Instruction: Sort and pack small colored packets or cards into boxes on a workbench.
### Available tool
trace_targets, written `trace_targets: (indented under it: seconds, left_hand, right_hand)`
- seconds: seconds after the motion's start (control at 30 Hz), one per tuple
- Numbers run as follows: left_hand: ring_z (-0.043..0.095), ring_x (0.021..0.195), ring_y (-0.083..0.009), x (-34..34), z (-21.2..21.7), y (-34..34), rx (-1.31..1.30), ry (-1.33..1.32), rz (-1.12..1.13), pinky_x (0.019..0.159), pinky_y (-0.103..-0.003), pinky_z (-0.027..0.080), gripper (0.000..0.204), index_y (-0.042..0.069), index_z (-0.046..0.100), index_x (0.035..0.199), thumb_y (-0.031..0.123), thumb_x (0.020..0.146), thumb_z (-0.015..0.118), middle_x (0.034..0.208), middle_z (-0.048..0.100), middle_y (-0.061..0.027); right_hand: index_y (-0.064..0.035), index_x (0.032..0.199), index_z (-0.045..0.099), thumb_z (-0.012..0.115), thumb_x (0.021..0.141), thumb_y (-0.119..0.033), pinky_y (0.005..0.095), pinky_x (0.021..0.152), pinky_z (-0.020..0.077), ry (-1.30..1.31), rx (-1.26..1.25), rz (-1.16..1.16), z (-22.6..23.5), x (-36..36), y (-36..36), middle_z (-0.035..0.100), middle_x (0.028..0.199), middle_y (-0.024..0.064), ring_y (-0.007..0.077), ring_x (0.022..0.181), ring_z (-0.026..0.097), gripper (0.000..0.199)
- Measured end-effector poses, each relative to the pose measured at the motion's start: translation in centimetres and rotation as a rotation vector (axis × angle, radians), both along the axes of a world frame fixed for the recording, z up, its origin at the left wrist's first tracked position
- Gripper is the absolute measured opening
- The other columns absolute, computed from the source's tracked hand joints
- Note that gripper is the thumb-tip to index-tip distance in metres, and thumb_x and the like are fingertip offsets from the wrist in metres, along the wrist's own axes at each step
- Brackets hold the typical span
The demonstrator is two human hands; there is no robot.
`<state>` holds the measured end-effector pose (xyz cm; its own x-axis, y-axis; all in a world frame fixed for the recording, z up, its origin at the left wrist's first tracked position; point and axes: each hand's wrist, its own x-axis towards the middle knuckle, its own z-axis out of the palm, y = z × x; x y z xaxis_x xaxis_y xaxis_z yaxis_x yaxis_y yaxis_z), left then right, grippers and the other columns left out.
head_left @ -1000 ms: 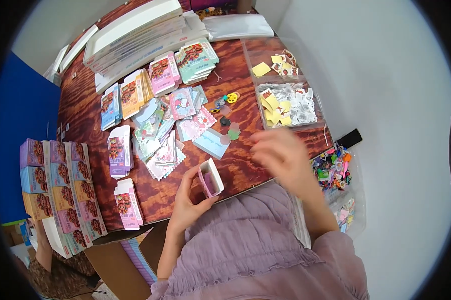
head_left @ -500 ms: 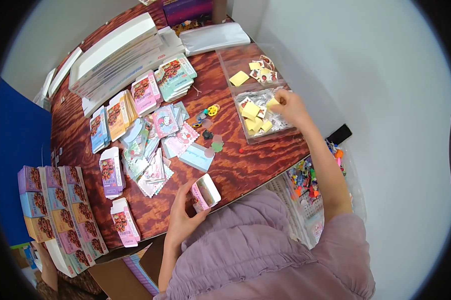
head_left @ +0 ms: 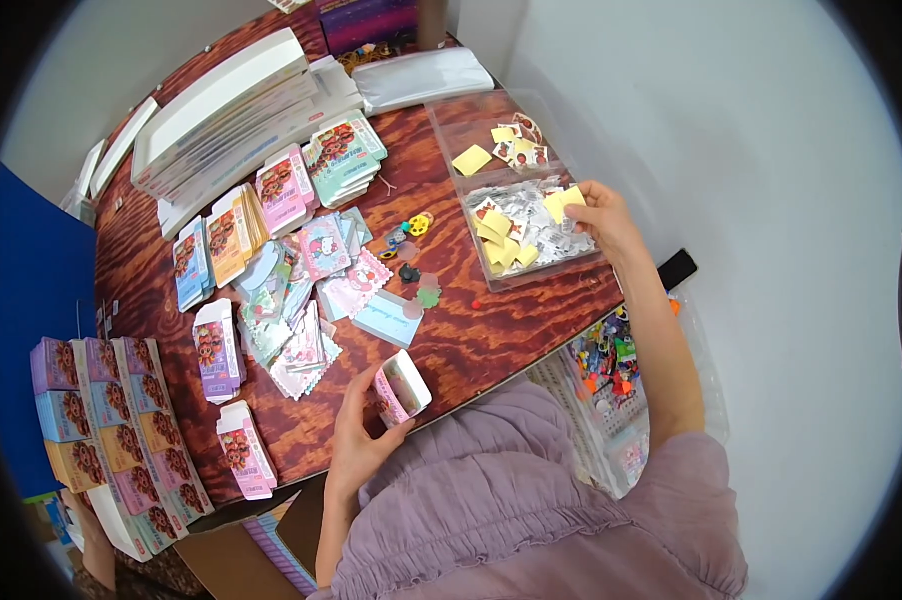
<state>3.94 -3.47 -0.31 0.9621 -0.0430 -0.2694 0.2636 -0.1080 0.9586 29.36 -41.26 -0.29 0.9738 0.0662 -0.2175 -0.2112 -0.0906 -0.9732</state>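
Near the table's front edge, my left hand (head_left: pixel 356 440) is closed around a small pink carton (head_left: pixel 392 395) whose top stands open, showing its white inside. My right hand (head_left: pixel 608 222) pinches small yellow paper pieces (head_left: pixel 563 204) above the front compartment of a clear plastic tray (head_left: pixel 468 232). Below it lie many small silver packets (head_left: pixel 554 240), with more yellow pieces (head_left: pixel 498 228) on the left. The tray's back compartment holds small printed stickers (head_left: pixel 524 150) and another yellow piece.
Stacks of flat printed cartons (head_left: pixel 343 155) and loose cards (head_left: pixel 323 250) cover the left and middle. White trays (head_left: pixel 226 105) are piled behind. Filled display boxes (head_left: pixel 121 430) stand at left, near another person's hand (head_left: pixel 93 530). A bin of colourful trinkets (head_left: pixel 611 370) sits below the right edge.
My right hand has risen a little and moved right from the packets, turning so the yellow pieces show more fully. My left hand still holds the pink carton.
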Motion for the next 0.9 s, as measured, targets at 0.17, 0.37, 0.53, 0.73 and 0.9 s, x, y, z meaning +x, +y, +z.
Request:
trace_targets:
  seconds: [0.17, 0.37, 0.53, 0.73, 0.9]
  left_hand:
    - [0.055, 0.122, -0.0215, -0.3, -0.1, 0.1, 0.004, -0.011, 0.001, 0.098, -0.036, 0.051, 0.078, 0.004, 0.042, 0.144, -0.005, 0.075, 0.076, 0.138, 0.048, -0.0099]
    - [0.055, 0.124, -0.0215, -0.3, 0.0, 0.1, 0.004, -0.011, -0.003, 0.099, -0.036, 0.050, 0.077, 0.003, 0.041, 0.145, -0.005, 0.075, 0.074, 0.139, 0.048, -0.0106]
    - [0.054, 0.125, -0.0212, -0.4, 0.2, 0.1, 0.030, -0.018, 0.003, 0.099, -0.036, 0.050, 0.078, 0.003, 0.041, 0.145, -0.005, 0.075, 0.075, 0.139, 0.048, -0.0102]
    - [0.053, 0.125, -0.0211, -0.3, 0.2, 0.0, 0.002, -0.006, 0.015, 0.099, -0.035, 0.050, 0.078, 0.004, 0.041, 0.145, -0.004, 0.075, 0.075, 0.139, 0.049, -0.0103]
    - [0.055, 0.122, -0.0208, -0.1, 0.1, 0.0, 0.007, -0.022, 0.005, 0.097, -0.035, 0.051, 0.077, 0.003, 0.042, 0.144, -0.003, 0.075, 0.076, 0.137, 0.051, -0.0109]
  right_hand:
    - [-0.0058, 0.101, 0.064, 0.071, 0.087, -0.002, 0.0187, 0.056, 0.0458, 0.025, 0.124, 0.007, -0.3, -0.1, -0.1, 0.067, 0.086, -0.0008, 0.0039, 0.070, 0.058, 0.015]
    - [-0.0064, 0.099, 0.065, 0.070, 0.088, -0.004, 0.0182, 0.055, 0.0443, -0.002, -0.064, 0.000, -0.9, 0.9, -0.9, 0.067, 0.084, -0.0019, 0.0025, 0.066, 0.056, 0.012]
    - [-0.0056, 0.099, 0.067, 0.070, 0.086, -0.003, 0.0204, 0.056, 0.0447, -0.024, -0.098, -0.072, -0.2, 0.8, -1.1, 0.067, 0.082, -0.0014, 0.0043, 0.064, 0.056, 0.013]
    - [-0.0028, 0.101, 0.072, 0.070, 0.082, -0.003, 0.0235, 0.058, 0.0453, 0.079, -0.494, 0.158, 2.8, 0.0, -1.1, 0.065, 0.078, 0.0007, 0.0072, 0.065, 0.057, 0.019]
    - [-0.0015, 0.105, 0.072, 0.069, 0.077, -0.005, 0.0324, 0.061, 0.0509, 0.030, -0.753, 0.214, 1.9, 0.4, -1.0, 0.068, 0.079, 0.0112, 0.0182, 0.068, 0.065, 0.029]
